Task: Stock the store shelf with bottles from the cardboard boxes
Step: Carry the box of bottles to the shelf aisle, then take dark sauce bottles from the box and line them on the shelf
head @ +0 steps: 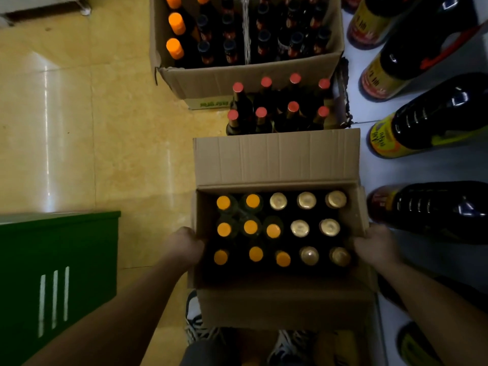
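Box: I saw the open brown cardboard box (276, 159) at the centre, its far flap standing up.
Left hand: the left hand (184, 247) gripped the box's left wall, fingers curled over the edge.
Right hand: the right hand (376, 244) was clamped on the box's right wall.
Contents: orange-capped dark bottles (250, 227) filled the box's left part, gold-capped dark bottles (299, 228) its right.
Beyond the box: red-capped dark bottles (293, 107), then a larger cardboard box (237, 77) of bottles.
Right of the box: a white store shelf (375, 167) carried big yellow-labelled dark bottles (435, 128).
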`<state>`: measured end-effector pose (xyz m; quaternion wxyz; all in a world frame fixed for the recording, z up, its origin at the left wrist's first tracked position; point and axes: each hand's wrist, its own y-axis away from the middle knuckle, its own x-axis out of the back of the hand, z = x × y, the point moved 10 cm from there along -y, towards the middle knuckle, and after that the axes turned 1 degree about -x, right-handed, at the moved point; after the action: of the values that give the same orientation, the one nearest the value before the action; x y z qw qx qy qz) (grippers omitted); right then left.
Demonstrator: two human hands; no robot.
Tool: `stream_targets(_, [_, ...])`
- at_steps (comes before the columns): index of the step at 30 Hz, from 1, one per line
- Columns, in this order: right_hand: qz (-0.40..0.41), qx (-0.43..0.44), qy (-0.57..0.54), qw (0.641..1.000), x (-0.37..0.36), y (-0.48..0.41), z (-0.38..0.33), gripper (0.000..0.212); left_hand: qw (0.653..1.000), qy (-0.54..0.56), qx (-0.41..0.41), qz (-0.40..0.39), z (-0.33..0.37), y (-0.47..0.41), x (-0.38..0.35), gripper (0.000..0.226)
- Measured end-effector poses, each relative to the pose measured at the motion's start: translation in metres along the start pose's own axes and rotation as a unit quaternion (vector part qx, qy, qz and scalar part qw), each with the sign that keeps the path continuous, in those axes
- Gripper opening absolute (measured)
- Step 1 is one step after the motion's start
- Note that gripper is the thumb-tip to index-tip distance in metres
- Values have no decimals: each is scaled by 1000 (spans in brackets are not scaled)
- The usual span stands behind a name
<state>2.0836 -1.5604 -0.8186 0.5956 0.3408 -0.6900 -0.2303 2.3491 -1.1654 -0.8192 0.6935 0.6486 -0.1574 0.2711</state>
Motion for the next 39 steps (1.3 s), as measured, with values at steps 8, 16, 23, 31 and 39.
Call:
stream_targets(8, [13,-4,12,1000,-5,-1,3,8,999,32,20,-20,-7,-4,-14,18])
stream_targets(16, [-4,-21,39,999,-12,4,8,12,998,27,2,-57,-14,-5,-24,23])
stream_targets(23, [2,-6,-13,1000,12,37,-1,7,997,65,-44,16,-9,31,5,28])
stream_targets(31, [41,10,-19,999,55,113,-6,30,988,59,-137,30,22,126,9,19])
stream_targets(39, [-67,57,96,992,9,128,2,41,932,-171,-317,-49,120,177,-85,42])
